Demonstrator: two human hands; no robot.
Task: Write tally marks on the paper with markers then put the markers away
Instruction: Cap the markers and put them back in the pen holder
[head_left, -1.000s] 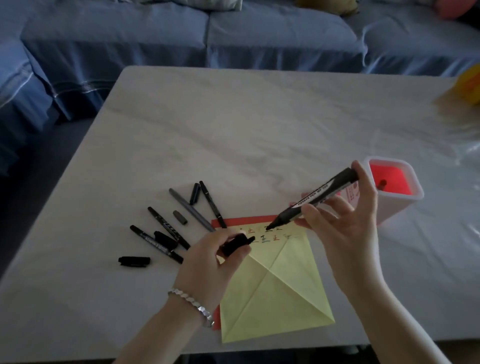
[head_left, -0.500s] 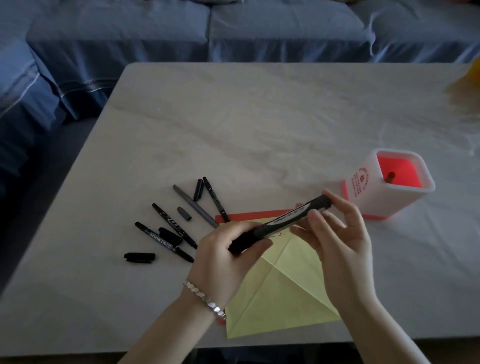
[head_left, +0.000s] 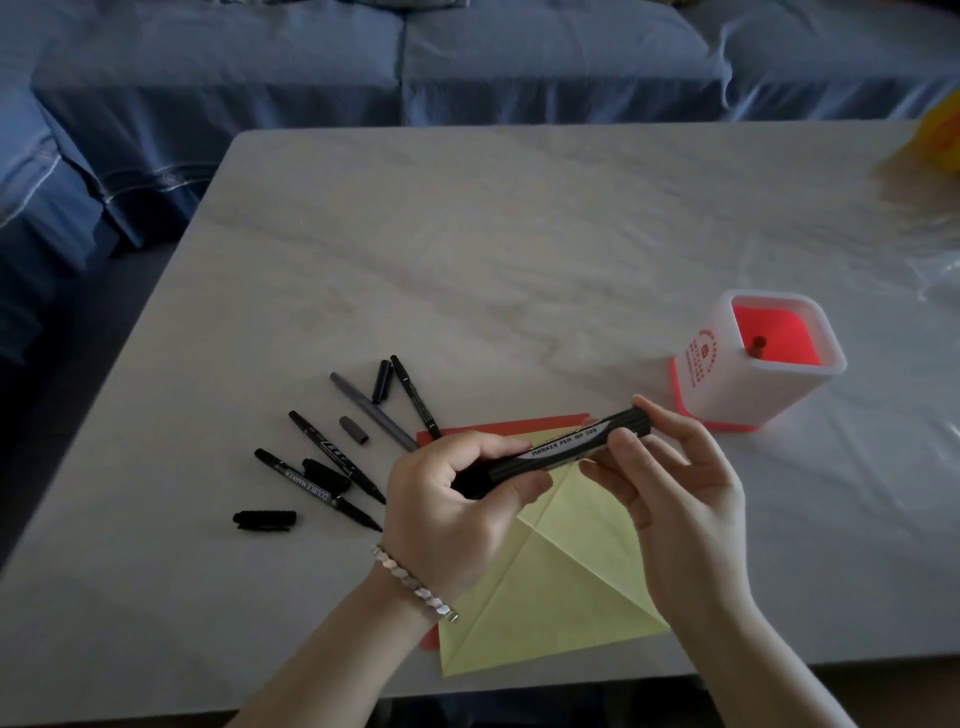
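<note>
Between both hands, above the yellow paper (head_left: 561, 587), a thick black marker (head_left: 563, 448) is held: cap end wrapped by the left hand (head_left: 457, 512), barrel pinched by the right hand (head_left: 675, 499). Judged light, rigid, smooth; best gripped mid-barrel.

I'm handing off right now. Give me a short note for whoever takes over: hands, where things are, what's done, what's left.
Left hand: closed on the cap end of the thick marker.
Right hand: fingers pinch the marker's barrel; the cap looks to be on.
Yellow paper lies under the hands on a red sheet; any marks are hidden.
Pen holder stands to the right with one item inside.
Thin markers and loose caps lie left of the paper.
Left: drop this marker in the holder, cap and stow the rest.
</note>
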